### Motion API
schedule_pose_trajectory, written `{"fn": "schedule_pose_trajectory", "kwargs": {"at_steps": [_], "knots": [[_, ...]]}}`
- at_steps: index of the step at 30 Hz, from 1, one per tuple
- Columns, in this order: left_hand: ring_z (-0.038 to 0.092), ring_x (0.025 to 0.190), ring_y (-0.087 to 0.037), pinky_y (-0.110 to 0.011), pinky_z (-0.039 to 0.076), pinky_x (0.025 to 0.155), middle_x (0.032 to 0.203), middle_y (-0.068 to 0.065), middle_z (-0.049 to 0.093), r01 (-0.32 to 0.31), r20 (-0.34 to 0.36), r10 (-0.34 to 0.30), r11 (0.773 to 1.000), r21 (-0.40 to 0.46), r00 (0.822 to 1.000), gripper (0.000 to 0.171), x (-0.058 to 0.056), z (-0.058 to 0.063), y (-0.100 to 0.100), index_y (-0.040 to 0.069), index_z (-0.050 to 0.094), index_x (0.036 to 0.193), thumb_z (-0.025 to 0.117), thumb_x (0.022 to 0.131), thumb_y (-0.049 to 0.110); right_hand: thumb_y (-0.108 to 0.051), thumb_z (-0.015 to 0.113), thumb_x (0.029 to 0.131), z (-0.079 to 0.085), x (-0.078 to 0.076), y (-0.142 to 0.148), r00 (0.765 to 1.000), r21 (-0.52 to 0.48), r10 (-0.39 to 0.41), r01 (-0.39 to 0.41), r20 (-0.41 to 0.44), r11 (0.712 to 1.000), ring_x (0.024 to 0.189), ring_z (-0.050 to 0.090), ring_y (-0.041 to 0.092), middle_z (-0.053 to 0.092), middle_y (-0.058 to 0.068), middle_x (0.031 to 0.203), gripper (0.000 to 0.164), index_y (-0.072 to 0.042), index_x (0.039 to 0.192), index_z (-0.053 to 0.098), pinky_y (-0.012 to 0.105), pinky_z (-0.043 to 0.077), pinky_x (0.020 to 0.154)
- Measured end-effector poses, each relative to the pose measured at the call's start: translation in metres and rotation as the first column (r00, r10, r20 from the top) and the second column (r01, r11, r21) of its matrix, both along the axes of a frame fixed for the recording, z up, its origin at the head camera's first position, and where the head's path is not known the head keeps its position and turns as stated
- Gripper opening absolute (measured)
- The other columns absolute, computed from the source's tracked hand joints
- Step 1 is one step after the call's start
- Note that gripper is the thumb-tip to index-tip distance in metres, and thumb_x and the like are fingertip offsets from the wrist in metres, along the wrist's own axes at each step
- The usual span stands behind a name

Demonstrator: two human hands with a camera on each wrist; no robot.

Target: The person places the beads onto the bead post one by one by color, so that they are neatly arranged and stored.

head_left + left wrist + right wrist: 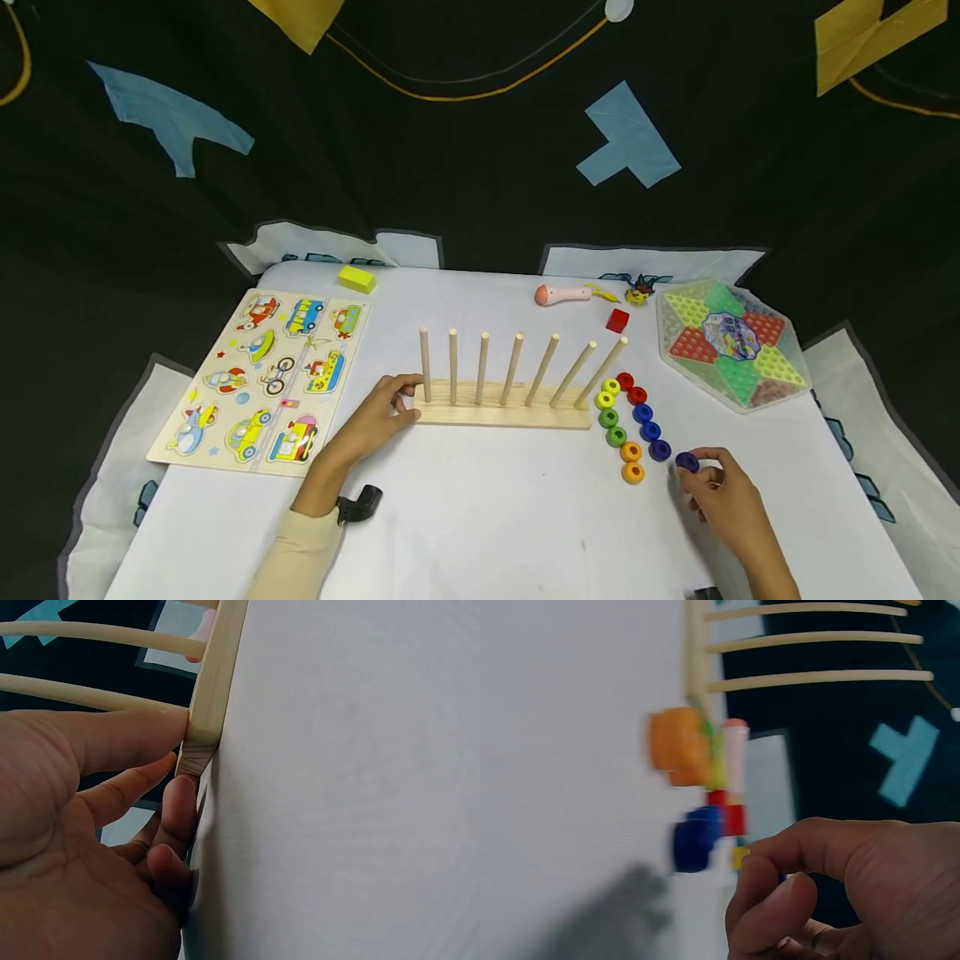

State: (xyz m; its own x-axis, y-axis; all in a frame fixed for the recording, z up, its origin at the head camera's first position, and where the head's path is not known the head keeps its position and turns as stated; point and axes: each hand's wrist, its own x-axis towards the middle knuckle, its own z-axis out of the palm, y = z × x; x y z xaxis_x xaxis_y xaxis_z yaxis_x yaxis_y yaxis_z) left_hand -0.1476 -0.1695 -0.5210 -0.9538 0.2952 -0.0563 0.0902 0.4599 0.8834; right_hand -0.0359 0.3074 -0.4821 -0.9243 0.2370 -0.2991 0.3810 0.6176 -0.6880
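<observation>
Right hand (724, 498) pinches a blue bead (687, 461) toward the surface's (825, 517) right edge; left hand (378, 417) grips the peg rack (487, 415). Picking up, I'd judge; next needs steady carrying.

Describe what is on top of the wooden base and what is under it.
Seven bare pegs stand in a row on top of the wooden base. The white tabletop shows around it, but the part directly underneath is covered and cannot be seen.

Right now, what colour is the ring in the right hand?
The ring is dark blue; the head view shows it best.
</observation>
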Motion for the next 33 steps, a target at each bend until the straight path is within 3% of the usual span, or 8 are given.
{"fn": "schedule_pose_trajectory", "kwargs": {"at_steps": [4,9,14,20,24,29,31,33], "knots": [[0.044,0.088,-0.022,-0.03,0.037,0.077,0.111,-0.011,0.046,-0.002,-0.002,0.002,1.0,0.006,1.0,0.05,0.0,-0.001,-0.001,0.006,0.049,0.134,0.065,0.087,0.002,-0.034,0.062,0.092,0.029,-0.007,-0.003,0.993,0.065,0.017,-0.009,-0.113,0.998,0.056,0.06,0.023,0.063,0.013,0.078,0.051,-0.003,0.127,0.043,0.03,0.046,0.047],[0.045,0.088,-0.022,-0.029,0.037,0.076,0.111,-0.012,0.046,-0.013,-0.007,0.013,1.0,0.008,1.0,0.051,0.001,0.001,-0.005,0.006,0.048,0.135,0.065,0.087,0.002,-0.039,0.059,0.093,0.069,-0.027,-0.017,0.964,0.164,0.1,-0.061,-0.245,0.985,0.053,0.057,0.019,0.061,0.011,0.076,0.051,-0.003,0.126,0.048,0.03,0.044,0.045],[0.045,0.088,-0.022,-0.029,0.038,0.077,0.11,-0.012,0.047,-0.001,-0.025,0.002,1.0,0.018,1.0,0.05,0.001,0.0,-0.005,0.006,0.049,0.134,0.065,0.087,0.002,-0.032,0.06,0.093,0.109,-0.048,-0.043,0.901,0.197,0.221,-0.156,-0.372,0.968,0.056,0.056,0.017,0.058,0.009,0.077,0.046,-0.001,0.126,0.05,0.028,0.045,0.044],[0.045,0.087,-0.02,-0.028,0.038,0.077,0.11,-0.012,0.046,0.014,-0.019,-0.013,0.999,0.031,1.0,0.049,0.002,-0.003,-0.002,0.006,0.05,0.133,0.065,0.087,0.002,-0.032,0.061,0.092,0.157,-0.071,-0.092,0.834,0.226,0.348,-0.273,-0.429,0.935,0.066,0.055,0.017,0.057,0.003,0.08,0.038,-0.008,0.121,0.055,0.026,0.046,0.049],[0.045,0.086,-0.019,-0.029,0.038,0.077,0.109,-0.012,0.047,0.002,-0.019,-0.002,1.0,0.028,1.0,0.049,0.003,-0.002,-0.002,0.006,0.051,0.133,0.065,0.086,0.002,-0.027,0.062,0.092,0.181,-0.086,-0.136,0.769,0.227,0.451,-0.389,-0.453,0.893,0.07,0.055,0.016,0.057,0.001,0.081,0.031,-0.011,0.118,0.058,0.026,0.045,0.051],[0.046,0.084,-0.018,-0.028,0.038,0.074,0.107,-0.011,0.048,-0.004,-0.032,0.005,1.0,0.019,0.999,0.049,0.001,-0.002,-0.001,0.005,0.052,0.132,0.066,0.086,0.001,-0.023,0.065,0.09,0.193,-0.104,-0.192,0.671,0.212,0.584,-0.555,-0.457,0.804,0.064,0.058,0.011,0.06,-0.004,0.08,0.027,-0.015,0.115,0.06,0.028,0.046,0.05],[0.046,0.084,-0.017,-0.027,0.038,0.073,0.107,-0.011,0.048,-0.005,-0.033,0.005,1.0,0.015,0.999,0.049,0.001,-0.002,0.0,0.005,0.052,0.132,0.067,0.085,0.001,-0.021,0.065,0.089,0.192,-0.11,-0.211,0.65,0.178,0.621,-0.614,-0.439,0.769,0.059,0.059,0.009,0.06,-0.005,0.08,0.026,-0.016,0.115,0.061,0.029,0.047,0.048],[0.045,0.083,-0.017,-0.026,0.038,0.073,0.106,-0.011,0.048,-0.001,-0.036,0.001,1.0,0.01,0.999,0.049,0.001,-0.002,-0.001,0.005,0.052,0.132,0.067,0.085,0.001,-0.021,0.065,0.089,0.188,-0.114,-0.228,0.647,0.135,0.645,-0.656,-0.406,0.743,0.054,0.06,0.009,0.061,-0.005,0.079,0.025,-0.017,0.114,0.061,0.03,0.047,0.045]]}}
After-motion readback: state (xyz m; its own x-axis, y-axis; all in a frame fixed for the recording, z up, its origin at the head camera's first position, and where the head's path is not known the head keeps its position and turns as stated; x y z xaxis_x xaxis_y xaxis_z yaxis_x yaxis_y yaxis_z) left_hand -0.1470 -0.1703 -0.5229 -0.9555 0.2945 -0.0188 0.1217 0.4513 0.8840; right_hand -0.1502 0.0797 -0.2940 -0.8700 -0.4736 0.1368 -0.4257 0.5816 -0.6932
